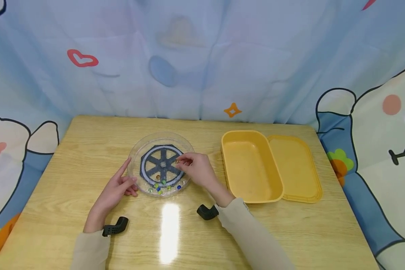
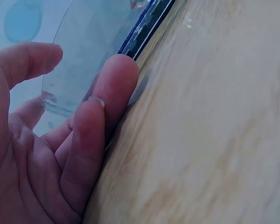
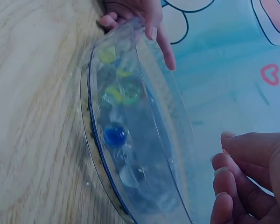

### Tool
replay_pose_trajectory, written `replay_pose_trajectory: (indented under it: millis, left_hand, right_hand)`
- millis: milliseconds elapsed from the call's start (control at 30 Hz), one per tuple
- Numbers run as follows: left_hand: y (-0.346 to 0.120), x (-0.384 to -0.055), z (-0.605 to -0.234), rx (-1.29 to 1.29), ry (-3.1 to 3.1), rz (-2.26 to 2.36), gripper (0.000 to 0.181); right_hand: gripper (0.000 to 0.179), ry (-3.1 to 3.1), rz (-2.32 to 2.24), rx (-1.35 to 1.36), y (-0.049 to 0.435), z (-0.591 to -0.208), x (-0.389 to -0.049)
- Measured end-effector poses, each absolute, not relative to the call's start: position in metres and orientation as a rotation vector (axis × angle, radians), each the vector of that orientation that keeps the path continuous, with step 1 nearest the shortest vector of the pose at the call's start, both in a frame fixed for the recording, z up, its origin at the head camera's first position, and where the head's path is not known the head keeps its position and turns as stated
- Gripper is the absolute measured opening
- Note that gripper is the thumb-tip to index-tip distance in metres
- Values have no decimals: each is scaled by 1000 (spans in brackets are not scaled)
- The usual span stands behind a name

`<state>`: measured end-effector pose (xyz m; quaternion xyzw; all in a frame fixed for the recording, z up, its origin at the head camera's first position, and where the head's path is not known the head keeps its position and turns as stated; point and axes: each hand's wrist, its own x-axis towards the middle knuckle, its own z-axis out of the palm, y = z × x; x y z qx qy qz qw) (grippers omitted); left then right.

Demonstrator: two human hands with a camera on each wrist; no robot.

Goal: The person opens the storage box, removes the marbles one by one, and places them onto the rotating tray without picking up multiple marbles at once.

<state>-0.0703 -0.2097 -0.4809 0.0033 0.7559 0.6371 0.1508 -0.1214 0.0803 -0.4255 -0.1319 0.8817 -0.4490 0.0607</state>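
A clear round dish (image 1: 145, 141) with a dark six-spoked wheel pattern (image 1: 163, 164) at its bottom stands left of the table's middle. Several glass marbles, among them a blue marble (image 3: 115, 136), lie along its near side. My left hand (image 1: 116, 188) rests against the dish's left side, index finger extended to the rim. In the left wrist view, the left hand (image 2: 74, 135) is beside the clear wall. Above the dish's right part, my right hand (image 1: 197, 169) pinches a small amber marble (image 1: 177, 161) between thumb and fingertips; the fingers mostly hide it.
To the right stands a yellow plastic box (image 1: 251, 165) with nothing visible inside. Its matching flat yellow lid (image 1: 297, 168) lies beside it, against the box's right side. A printed curtain (image 1: 195, 60) hangs behind the wooden table (image 1: 98, 135).
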Motion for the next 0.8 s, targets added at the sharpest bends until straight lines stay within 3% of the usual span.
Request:
replay_pose_trajectory:
  millis: [367,600,800]
  left_hand:
    - [-205,-68,-476,2,2279,1758,74]
    - [-208,-64,-473,-11,2373,1658,72]
    - [-218,-55,-460,7,2577,1582,56]
  right_hand:
    - [17,2653,-1346,-505,76,-424,-123]
    - [22,2619,-1354,-433,77,-426,-122]
    - [20,2691,-1395,-424,90,-421,-123]
